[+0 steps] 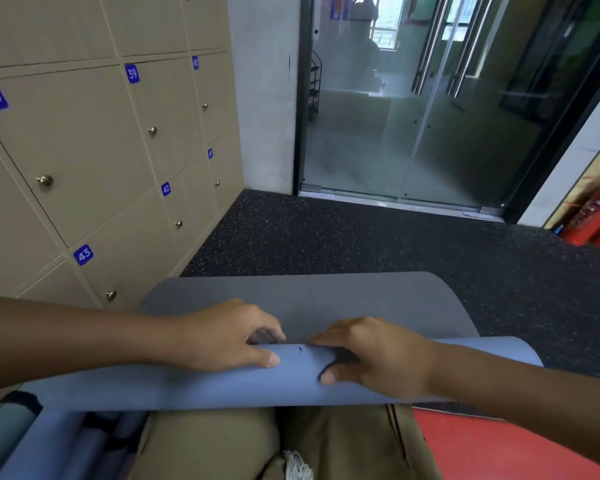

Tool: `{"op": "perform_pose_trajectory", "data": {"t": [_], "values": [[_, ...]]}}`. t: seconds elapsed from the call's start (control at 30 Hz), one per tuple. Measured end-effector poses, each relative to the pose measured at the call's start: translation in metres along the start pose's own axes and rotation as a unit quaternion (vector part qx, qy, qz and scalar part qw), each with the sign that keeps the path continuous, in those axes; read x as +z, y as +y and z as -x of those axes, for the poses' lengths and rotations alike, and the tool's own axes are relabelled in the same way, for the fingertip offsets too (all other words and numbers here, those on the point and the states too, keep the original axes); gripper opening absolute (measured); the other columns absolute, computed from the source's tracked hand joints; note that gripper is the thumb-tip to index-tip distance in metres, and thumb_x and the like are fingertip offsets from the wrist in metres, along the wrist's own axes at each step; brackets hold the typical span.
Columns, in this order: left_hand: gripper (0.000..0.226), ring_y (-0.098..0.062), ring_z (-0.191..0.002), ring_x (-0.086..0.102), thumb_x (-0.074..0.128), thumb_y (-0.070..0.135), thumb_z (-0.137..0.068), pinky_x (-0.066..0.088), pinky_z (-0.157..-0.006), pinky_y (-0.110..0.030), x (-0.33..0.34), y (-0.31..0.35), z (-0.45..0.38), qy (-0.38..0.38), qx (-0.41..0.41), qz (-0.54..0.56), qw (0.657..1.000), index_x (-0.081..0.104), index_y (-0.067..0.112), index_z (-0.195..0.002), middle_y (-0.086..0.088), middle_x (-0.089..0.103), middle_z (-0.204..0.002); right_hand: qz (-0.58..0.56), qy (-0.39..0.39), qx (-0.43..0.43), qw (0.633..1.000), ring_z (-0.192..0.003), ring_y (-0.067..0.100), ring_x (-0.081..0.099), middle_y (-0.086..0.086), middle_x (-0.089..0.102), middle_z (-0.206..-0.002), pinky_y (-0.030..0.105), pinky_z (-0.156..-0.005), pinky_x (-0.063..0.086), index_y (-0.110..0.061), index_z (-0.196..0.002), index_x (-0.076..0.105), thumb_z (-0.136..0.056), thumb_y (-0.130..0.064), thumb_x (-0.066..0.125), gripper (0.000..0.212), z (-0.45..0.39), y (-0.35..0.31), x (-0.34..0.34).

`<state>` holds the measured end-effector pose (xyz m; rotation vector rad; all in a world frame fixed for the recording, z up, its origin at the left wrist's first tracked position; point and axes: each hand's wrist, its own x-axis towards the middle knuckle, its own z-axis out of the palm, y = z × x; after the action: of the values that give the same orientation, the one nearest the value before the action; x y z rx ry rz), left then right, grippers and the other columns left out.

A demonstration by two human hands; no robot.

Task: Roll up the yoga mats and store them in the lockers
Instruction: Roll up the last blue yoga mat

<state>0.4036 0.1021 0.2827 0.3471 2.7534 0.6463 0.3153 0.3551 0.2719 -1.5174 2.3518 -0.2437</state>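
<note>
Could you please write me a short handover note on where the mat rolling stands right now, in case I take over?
Left hand: grips the rolled edge of the blue mat, thumb on the near side.
Right hand: grips the same roll beside it.
Mat: partly rolled across the lap; its grey underside lies unrolled on the dark floor ahead.
Lockers: on the left, all visible doors closed.
Other mats: several blue rolls at lower left, a red mat at lower right.
Left to do: finish this roll, open a locker, store the mats.

two hands [222,336], one blue mat [222,382], two fire extinguishers [593,216], six numbered lockers [84,150]
</note>
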Motion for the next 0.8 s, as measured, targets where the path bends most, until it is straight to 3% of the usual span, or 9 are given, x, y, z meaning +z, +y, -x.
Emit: {"op": "perform_pose_trajectory", "data": {"t": [0.1, 0.3, 0.43, 0.6, 0.7, 0.8], "values": [[0.051, 0.001, -0.103, 0.063, 0.063, 0.066, -0.079, 0.049, -0.094, -0.029, 0.007, 0.001, 0.008, 0.069, -0.001, -0.045, 0.997, 0.070, 0.035, -0.119, 0.022, 0.069, -0.111, -0.049, -0.032, 0.012, 0.998, -0.112, 0.018, 0.061, -0.002, 0.068, -0.122, 0.039, -0.098, 0.047, -0.027, -0.131, 0.063, -0.099, -0.043, 0.062, 0.036, -0.009, 0.004, -0.010], [0.082, -0.012, -0.124, 0.053, 0.068, 0.074, -0.078, 0.043, -0.103, -0.031, 0.028, 0.001, 0.013, 0.068, -0.016, -0.171, 0.983, 0.050, 0.031, -0.146, 0.012, 0.058, -0.136, -0.132, -0.076, 0.058, 0.987, -0.109, 0.010, 0.063, -0.005, 0.069, -0.120, 0.023, -0.096, 0.048, -0.016, -0.126, 0.068, -0.103, -0.036, 0.060, 0.031, -0.025, 0.016, -0.021], [0.072, -0.008, -0.115, 0.058, 0.060, 0.075, -0.079, 0.045, -0.098, -0.033, 0.022, -0.013, 0.004, 0.055, -0.004, -0.120, 0.991, 0.057, 0.035, -0.139, 0.014, 0.064, -0.127, -0.093, -0.051, 0.082, 0.991, -0.105, 0.006, 0.061, -0.010, 0.068, -0.117, 0.015, -0.087, 0.042, -0.019, -0.126, 0.067, -0.100, -0.047, 0.060, 0.038, -0.025, 0.019, -0.025], [0.052, 0.000, -0.104, 0.063, 0.065, 0.065, -0.083, 0.048, -0.095, -0.032, 0.010, -0.024, -0.010, 0.015, -0.002, -0.040, 0.999, 0.065, 0.037, -0.126, 0.020, 0.070, -0.116, 0.019, 0.028, 0.086, 0.996, -0.121, 0.011, 0.055, -0.009, 0.058, -0.137, 0.033, -0.099, 0.047, -0.030, -0.142, 0.052, -0.095, -0.062, 0.058, 0.057, -0.003, 0.018, -0.022], [0.042, 0.002, -0.103, 0.067, 0.071, 0.052, -0.088, 0.051, -0.096, -0.034, 0.002, -0.029, -0.019, -0.017, -0.004, 0.037, 0.999, 0.068, 0.031, -0.124, 0.021, 0.072, -0.113, 0.101, 0.051, 0.090, 0.989, -0.128, 0.014, 0.048, -0.012, 0.051, -0.141, 0.032, -0.103, 0.041, -0.036, -0.151, 0.037, -0.095, -0.068, 0.050, 0.065, 0.009, 0.013, -0.012], [0.036, -0.003, -0.104, 0.068, 0.073, 0.042, -0.092, 0.052, -0.097, -0.038, -0.002, -0.032, -0.026, -0.040, -0.012, 0.076, 0.996, 0.069, 0.024, -0.123, 0.015, 0.074, -0.112, 0.111, 0.089, 0.079, 0.987, -0.119, 0.018, 0.052, -0.010, 0.055, -0.134, 0.028, -0.100, 0.037, -0.035, -0.149, 0.040, -0.099, -0.067, 0.040, 0.059, 0.011, 0.014, 0.003]]}}
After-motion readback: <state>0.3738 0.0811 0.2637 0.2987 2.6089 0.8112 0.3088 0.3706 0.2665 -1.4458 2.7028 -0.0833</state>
